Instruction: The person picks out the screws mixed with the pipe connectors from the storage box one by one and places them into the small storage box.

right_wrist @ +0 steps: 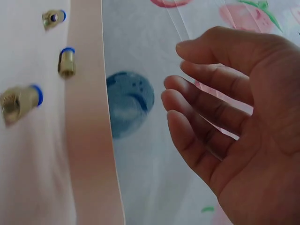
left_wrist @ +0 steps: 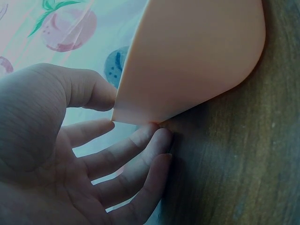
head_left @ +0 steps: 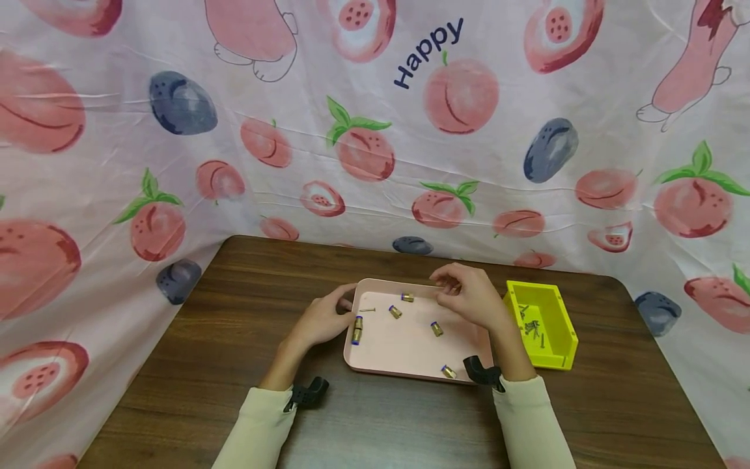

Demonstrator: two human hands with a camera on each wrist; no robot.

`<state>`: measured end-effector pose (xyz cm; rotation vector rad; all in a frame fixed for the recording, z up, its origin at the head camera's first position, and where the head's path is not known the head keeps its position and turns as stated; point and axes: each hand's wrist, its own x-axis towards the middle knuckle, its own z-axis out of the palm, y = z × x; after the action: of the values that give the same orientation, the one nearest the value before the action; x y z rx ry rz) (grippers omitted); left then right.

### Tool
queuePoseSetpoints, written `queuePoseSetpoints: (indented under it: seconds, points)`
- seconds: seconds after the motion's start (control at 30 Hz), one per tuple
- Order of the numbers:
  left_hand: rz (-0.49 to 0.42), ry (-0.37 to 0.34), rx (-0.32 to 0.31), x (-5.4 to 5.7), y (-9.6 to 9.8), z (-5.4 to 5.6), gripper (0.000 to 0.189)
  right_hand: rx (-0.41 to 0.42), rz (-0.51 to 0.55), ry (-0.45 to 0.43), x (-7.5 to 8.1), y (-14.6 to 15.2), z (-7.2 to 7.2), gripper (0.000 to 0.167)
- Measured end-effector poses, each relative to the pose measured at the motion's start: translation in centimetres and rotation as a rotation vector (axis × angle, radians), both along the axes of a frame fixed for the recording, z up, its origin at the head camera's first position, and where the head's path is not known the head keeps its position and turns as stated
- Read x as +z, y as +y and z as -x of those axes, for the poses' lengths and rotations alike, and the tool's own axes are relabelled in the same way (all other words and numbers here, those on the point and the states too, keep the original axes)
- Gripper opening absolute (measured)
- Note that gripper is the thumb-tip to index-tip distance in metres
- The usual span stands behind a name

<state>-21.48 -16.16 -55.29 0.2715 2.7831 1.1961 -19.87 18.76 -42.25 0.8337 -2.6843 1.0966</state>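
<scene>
A pink tray (head_left: 398,352) lies on the table with several brass push-in fittings (head_left: 436,329) with blue collars spread over it. A single screw (head_left: 367,310) lies near its upper left corner. My left hand (head_left: 322,319) holds the tray's left edge, thumb at the rim and fingertips against the outside wall (left_wrist: 197,61). Over the far right corner of the tray hovers my right hand (head_left: 469,296). Its fingers are loosely bent with nothing between them, apart from the fittings (right_wrist: 67,63) in the right wrist view.
Just right of the tray stands a yellow bin (head_left: 562,319) with several screws (head_left: 532,327) in it. A dark wooden table (head_left: 234,312) carries everything. Behind it and at its sides hangs a fruit-print cloth (head_left: 351,215).
</scene>
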Motion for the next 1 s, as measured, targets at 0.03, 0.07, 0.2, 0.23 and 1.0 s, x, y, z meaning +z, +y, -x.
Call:
queuePoseSetpoints:
  seconds: [0.03, 0.07, 0.2, 0.23, 1.0]
  points:
    - [0.0, -0.004, 0.001, 0.0, 0.0, 0.0, 0.067, 0.021, -0.01, -0.006, 0.1, -0.4, 0.1, 0.027]
    - [-0.001, -0.004, 0.001, 0.1, 0.0, -0.1, 0.067, 0.042, -0.024, -0.01, 0.2, -0.7, 0.2, 0.028]
    - [0.001, 0.006, 0.001, 0.1, 0.0, -0.2, 0.067, 0.125, -0.06, -0.015, 0.3, -2.1, 0.9, 0.03]
    - [0.001, 0.01, 0.001, 0.1, 0.1, -0.2, 0.067, 0.144, -0.065, -0.015, 0.3, -2.5, 1.1, 0.031]
    - [0.011, 0.014, 0.001, 0.7, 0.3, -0.5, 0.064, 0.459, -0.055, -0.226, -3.3, -8.7, 5.9, 0.034]
